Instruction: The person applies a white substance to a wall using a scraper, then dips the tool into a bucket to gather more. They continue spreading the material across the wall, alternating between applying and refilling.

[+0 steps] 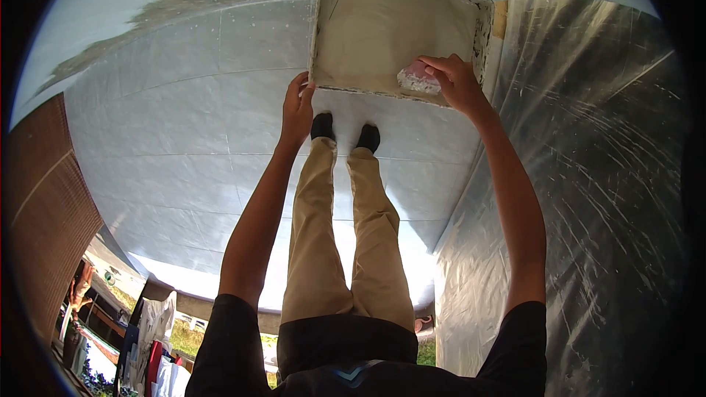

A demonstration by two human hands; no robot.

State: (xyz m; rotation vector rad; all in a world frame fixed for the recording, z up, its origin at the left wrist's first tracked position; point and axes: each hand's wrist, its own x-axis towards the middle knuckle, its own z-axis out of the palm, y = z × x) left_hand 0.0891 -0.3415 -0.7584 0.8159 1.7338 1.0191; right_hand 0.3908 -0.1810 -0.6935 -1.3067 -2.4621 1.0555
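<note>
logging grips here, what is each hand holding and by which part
Left hand grips the left edge of the flat square off-white board. Right hand presses a small pinkish pad against its lower right corner.

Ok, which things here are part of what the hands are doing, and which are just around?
In use:
- square board, held at its edge by the left hand
- pink sponge, pressed on the board by the right hand

Just around:
- plastic sheet
- hanging clothes
- brick wall
</note>
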